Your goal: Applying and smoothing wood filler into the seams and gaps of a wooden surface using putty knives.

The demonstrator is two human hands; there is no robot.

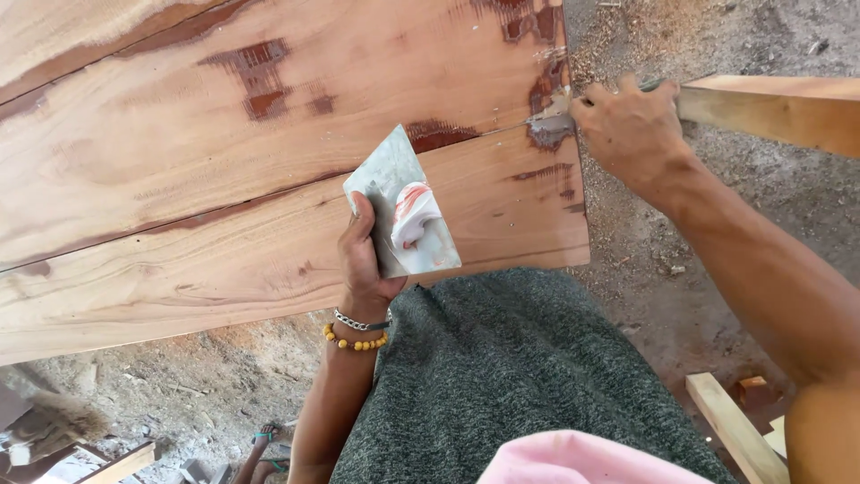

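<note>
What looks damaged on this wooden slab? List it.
The wooden slab has long dark cracks along the grain and reddish-brown blotches. At its right edge, a grey filler patch sits by the right hand. Sawdust litters the ground.

There is one camera, worn on the person's head. It looks straight down from close up. A big wooden board (269, 152) fills the view from 9 to 12 o'clock. The dirt floor (717, 224) shows at 3 o'clock. The person's lap sits at 6 o'clock, very near the camera.
</note>
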